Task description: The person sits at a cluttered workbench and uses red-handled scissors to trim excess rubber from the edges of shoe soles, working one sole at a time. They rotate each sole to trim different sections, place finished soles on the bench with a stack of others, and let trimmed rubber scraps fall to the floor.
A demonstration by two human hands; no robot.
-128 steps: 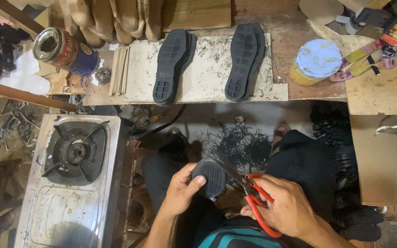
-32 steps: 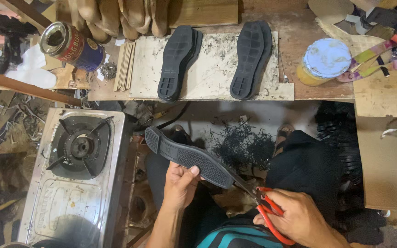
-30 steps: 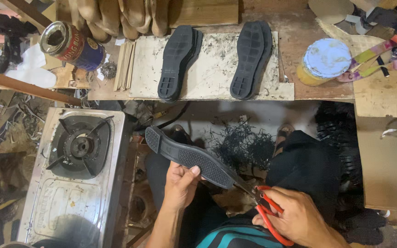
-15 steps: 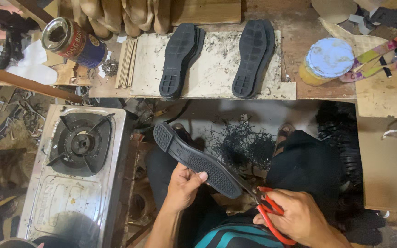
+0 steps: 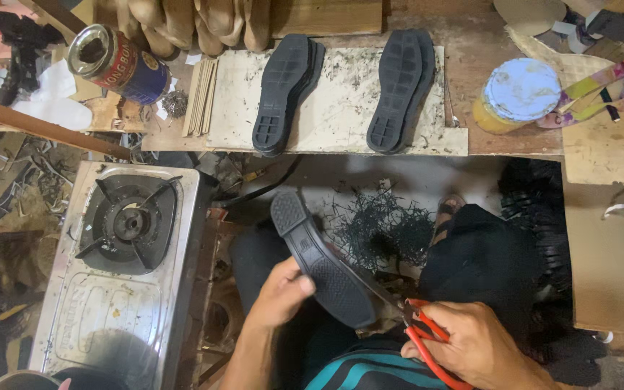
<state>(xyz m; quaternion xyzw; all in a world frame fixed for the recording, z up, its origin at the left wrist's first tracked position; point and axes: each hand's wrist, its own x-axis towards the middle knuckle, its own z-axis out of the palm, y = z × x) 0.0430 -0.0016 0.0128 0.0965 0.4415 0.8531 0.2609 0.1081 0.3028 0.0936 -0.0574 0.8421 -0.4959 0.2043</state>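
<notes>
Below the bench's open tin (image 5: 113, 63), left hand (image 5: 277, 292) fingers clamp sole (image 5: 319, 260), right hand (image 5: 471, 347) fingers clamp scissors (image 5: 424, 336).

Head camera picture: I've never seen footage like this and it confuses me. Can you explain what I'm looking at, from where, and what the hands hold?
The camera sits on a person's head and looks down at their lap and a low workbench. The left hand holds a black shoe sole. The right hand grips red-handled scissors at the sole's edge. Black trimmings lie piled on the floor. On the bench lie two more soles, an open tin and a lidded tub. A gas stove stands at the left.
</notes>
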